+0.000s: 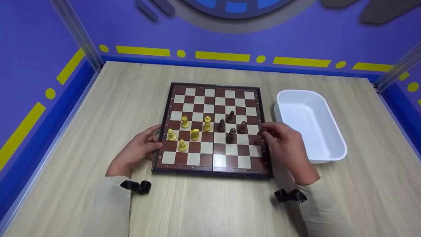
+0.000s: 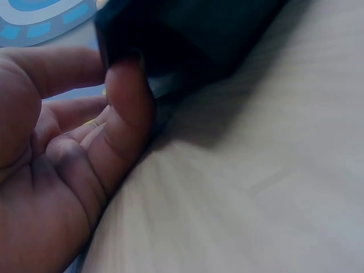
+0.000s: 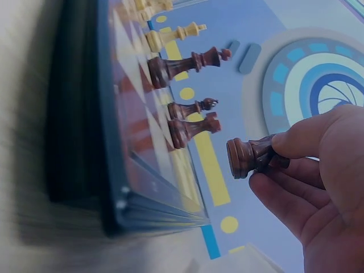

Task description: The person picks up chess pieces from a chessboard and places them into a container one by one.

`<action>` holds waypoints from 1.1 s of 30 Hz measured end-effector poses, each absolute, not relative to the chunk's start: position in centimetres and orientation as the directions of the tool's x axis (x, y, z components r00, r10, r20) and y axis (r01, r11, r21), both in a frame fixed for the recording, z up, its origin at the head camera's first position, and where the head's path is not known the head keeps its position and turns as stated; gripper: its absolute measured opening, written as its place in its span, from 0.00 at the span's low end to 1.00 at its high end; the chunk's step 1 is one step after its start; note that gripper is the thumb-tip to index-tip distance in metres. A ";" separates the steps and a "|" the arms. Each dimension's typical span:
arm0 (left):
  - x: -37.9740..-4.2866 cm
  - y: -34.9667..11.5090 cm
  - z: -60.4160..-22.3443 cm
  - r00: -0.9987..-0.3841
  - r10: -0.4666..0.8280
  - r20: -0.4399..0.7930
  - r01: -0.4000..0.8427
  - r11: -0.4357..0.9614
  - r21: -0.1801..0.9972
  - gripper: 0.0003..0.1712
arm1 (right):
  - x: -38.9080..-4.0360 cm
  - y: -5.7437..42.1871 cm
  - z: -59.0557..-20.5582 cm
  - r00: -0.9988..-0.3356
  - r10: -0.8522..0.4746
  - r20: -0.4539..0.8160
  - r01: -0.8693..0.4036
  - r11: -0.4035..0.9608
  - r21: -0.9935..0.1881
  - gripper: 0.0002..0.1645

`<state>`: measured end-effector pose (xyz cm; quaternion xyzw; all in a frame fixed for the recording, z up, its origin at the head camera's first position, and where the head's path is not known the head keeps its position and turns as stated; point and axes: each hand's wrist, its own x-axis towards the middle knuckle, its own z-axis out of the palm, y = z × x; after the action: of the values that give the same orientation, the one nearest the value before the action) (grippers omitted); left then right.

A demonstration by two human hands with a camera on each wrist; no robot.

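A brown and cream chessboard (image 1: 200,148) with a dark rim lies on the table. My left hand (image 1: 139,146) grips its left edge; in the left wrist view a fingertip presses up under the dark board side (image 2: 176,34). Beyond the board's right edge, my right hand (image 1: 286,141) pinches a dark brown chess piece (image 3: 243,158) between thumb and fingers, held off the board. Its top is hidden by the fingers. Several cream pieces, among them a king (image 1: 207,123) and a knight (image 1: 195,134), stand on the left half. Several dark pieces, including a king (image 1: 231,135), stand right of the middle.
A white plastic tub (image 1: 315,131) stands to the right of the board, partly behind my right hand. The pale wooden table (image 1: 210,204) is bounded by blue walls (image 1: 230,39) with yellow marks at the back and both sides.
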<state>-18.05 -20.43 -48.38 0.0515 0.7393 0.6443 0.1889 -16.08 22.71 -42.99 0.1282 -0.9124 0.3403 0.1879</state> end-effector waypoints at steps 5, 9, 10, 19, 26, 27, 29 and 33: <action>-18.0 -20.3 -48.3 -0.926 0.315 -0.207 -0.160 0.171 0.972 0.41 | -16.2 23.5 -42.5 -0.882 -0.099 0.460 -0.379 0.729 -0.570 0.13; -17.9 -20.2 -48.2 -0.928 0.305 -0.214 -0.163 0.182 0.970 0.41 | -16.2 24.2 -42.0 -0.869 -0.079 0.489 -0.390 0.718 -0.577 0.12; -17.9 -20.2 -48.2 -0.928 0.304 -0.215 -0.164 0.186 0.969 0.41 | -16.2 24.4 -41.9 -0.866 -0.073 0.494 -0.390 0.717 -0.577 0.12; -18.0 -20.3 -48.3 -0.928 0.293 -0.230 -0.177 0.196 0.964 0.40 | -16.3 25.9 -41.1 -0.857 -0.005 0.515 -0.349 0.741 -0.573 0.12; -18.1 -20.4 -48.4 -0.927 0.297 -0.229 -0.176 0.195 0.965 0.41 | -16.4 27.3 -41.0 -0.858 0.037 0.512 -0.318 0.746 -0.586 0.13; -18.1 -20.4 -48.4 -0.927 0.299 -0.228 -0.175 0.194 0.965 0.41 | -16.4 27.5 -41.0 -0.859 0.042 0.510 -0.316 0.741 -0.593 0.12; -18.1 -20.4 -48.4 -0.925 0.302 -0.230 -0.177 0.195 0.965 0.41 | -16.5 27.8 -41.0 -0.862 0.054 0.504 -0.309 0.733 -0.607 0.12; -18.1 -20.4 -48.3 -0.925 0.302 -0.231 -0.176 0.198 0.964 0.41 | -16.6 28.3 -41.2 -0.878 0.084 0.470 -0.263 0.737 -0.622 0.12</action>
<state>-18.13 -20.44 -48.34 0.0422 0.7504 0.6319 0.1891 -16.56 28.32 -41.18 0.0498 -0.9002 0.3589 0.2414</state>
